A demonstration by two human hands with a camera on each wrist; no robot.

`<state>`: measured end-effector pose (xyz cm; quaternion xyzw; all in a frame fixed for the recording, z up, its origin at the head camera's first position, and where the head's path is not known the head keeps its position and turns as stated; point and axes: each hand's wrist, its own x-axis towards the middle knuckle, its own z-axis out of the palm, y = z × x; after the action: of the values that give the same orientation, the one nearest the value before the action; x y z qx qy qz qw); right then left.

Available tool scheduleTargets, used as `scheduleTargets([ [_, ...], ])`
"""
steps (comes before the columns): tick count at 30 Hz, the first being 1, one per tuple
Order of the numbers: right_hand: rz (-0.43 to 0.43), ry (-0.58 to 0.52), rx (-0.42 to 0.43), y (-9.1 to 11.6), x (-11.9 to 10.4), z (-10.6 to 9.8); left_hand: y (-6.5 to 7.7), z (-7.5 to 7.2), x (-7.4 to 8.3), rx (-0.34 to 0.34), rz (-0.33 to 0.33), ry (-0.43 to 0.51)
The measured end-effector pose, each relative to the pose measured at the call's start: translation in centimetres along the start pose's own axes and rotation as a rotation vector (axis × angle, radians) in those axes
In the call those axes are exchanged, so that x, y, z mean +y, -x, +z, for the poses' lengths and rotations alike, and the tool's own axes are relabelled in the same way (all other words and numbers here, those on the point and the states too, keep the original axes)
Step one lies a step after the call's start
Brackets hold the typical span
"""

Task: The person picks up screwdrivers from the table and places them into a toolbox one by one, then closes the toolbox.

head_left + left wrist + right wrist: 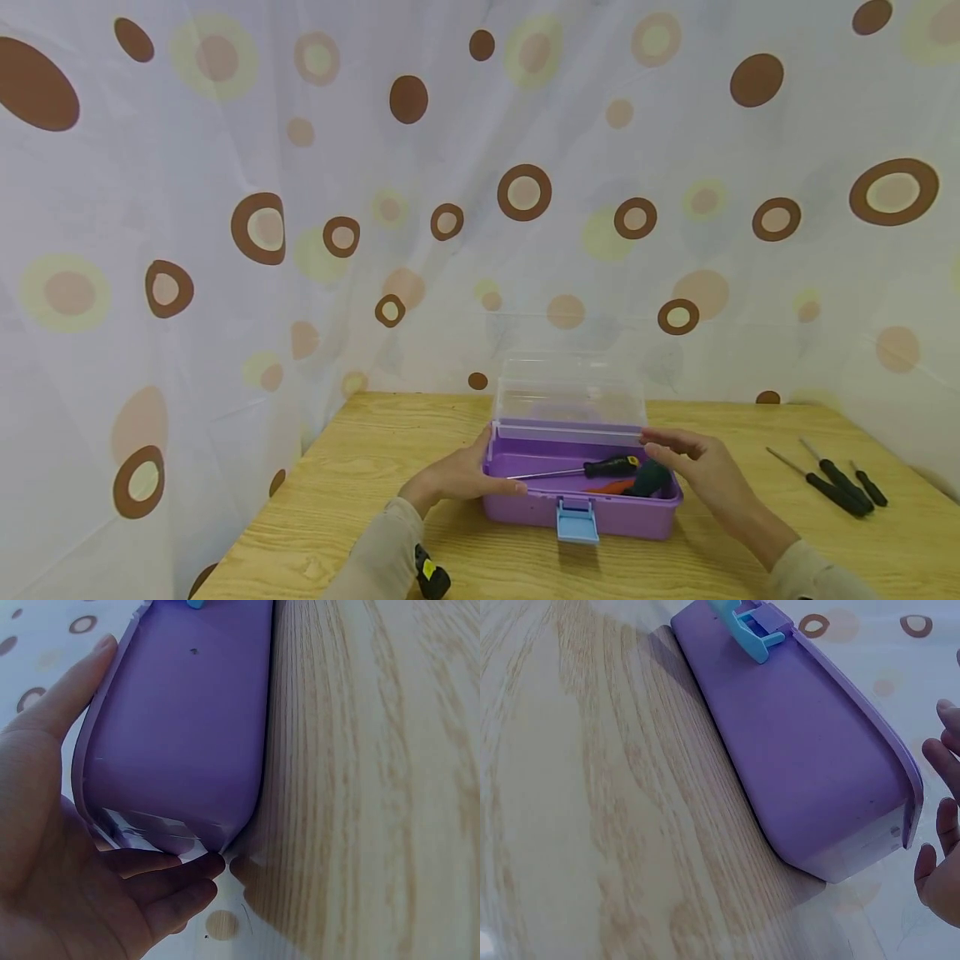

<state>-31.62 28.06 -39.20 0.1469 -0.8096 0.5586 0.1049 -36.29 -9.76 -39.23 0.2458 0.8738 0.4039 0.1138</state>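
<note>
A purple toolbox [622,523] stands on the table with its transparent lid [570,392] raised at the back and its light blue latch [577,525] hanging down in front. My left hand [468,475] grips the box's left end, thumb along the front rim, fingers bent against the end wall. Beside the right end, my right hand [708,471] has loosely bent fingers and holds nothing; in the right wrist view its fingers [949,817] are apart from the wall. Inside lie a screwdriver [611,467] with a black handle and a dark green and orange item [647,480], partly hidden by the front wall.
Three black-handled screwdrivers [840,487] lie on the wooden table [405,421] at the right. A black object with a yellow patch [432,575] shows next to the left sleeve. A spotted curtain [450,125] hangs behind the table and along its sides.
</note>
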Motion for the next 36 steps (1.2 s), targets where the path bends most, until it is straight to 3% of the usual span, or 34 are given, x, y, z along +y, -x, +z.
scheduleTargets([
  [7,-0.028,-0.081,0.025,-0.1,-0.1,-0.7,-0.1,0.0,0.0,-0.004,0.013,0.008],
  [22,-0.032,-0.127,0.009,-0.1,-0.3,-1.2,0.0,-0.1,0.1,-0.013,0.020,0.030],
  [36,-0.063,-0.069,0.027,0.2,0.0,-2.3,0.0,0.0,0.1,-0.008,0.001,0.015],
])
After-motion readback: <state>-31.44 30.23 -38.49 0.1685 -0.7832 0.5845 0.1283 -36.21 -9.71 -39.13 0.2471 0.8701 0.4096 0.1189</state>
